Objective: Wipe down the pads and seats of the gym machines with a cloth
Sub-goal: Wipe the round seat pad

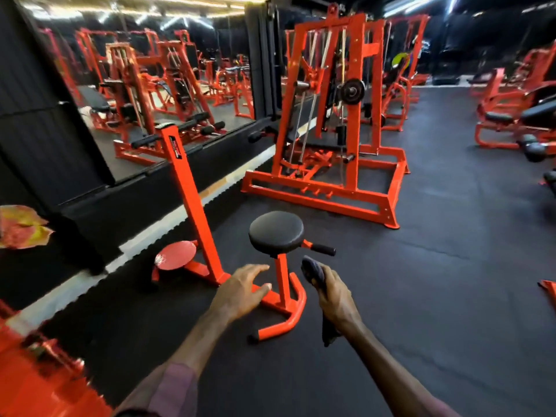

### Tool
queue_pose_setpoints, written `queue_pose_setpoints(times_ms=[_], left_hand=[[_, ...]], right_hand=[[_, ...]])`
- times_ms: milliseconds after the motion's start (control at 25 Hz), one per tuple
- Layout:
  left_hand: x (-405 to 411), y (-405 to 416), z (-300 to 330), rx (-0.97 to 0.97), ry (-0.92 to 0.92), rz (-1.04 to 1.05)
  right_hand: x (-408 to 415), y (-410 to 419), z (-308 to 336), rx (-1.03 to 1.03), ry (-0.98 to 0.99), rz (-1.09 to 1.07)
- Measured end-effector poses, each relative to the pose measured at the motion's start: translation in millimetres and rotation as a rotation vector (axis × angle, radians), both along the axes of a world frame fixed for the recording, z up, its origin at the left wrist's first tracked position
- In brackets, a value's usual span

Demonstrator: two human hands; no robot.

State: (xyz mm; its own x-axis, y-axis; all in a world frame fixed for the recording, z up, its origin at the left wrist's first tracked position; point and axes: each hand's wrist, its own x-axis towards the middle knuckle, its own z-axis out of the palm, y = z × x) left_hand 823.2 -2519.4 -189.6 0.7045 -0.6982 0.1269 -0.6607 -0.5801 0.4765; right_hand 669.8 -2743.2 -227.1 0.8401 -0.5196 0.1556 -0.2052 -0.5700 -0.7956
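Observation:
A round black padded seat (pixel 276 233) stands on an orange post just ahead of me. It belongs to an orange twister machine with a red foot disc (pixel 176 254) and a slanted upright (pixel 189 203). My right hand (pixel 334 299) grips a dark cloth (pixel 314 270), whose end hangs down below the wrist. It hovers below and right of the seat, not touching it. My left hand (pixel 240 288) reaches forward with fingers spread, holding nothing, below and left of the seat.
A large orange cable machine (pixel 334 121) stands behind the seat. Black-padded benches (pixel 517 115) line the right side. A wall mirror (pixel 144 85) runs along the left. Black rubber flooring (pixel 436 281) lies open to the right.

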Motion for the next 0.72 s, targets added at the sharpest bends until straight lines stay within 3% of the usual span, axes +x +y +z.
queue_pose_setpoints(times_ms=[440, 720], left_hand=[[305, -128, -95, 0.126, 0.11, -0.072], [461, -183, -134, 0.148, 0.21, -0.113]], right_hand=[[327, -155, -94, 0.142, -0.02, -0.16], [484, -208, -125, -0.017, 0.183, -0.374]])
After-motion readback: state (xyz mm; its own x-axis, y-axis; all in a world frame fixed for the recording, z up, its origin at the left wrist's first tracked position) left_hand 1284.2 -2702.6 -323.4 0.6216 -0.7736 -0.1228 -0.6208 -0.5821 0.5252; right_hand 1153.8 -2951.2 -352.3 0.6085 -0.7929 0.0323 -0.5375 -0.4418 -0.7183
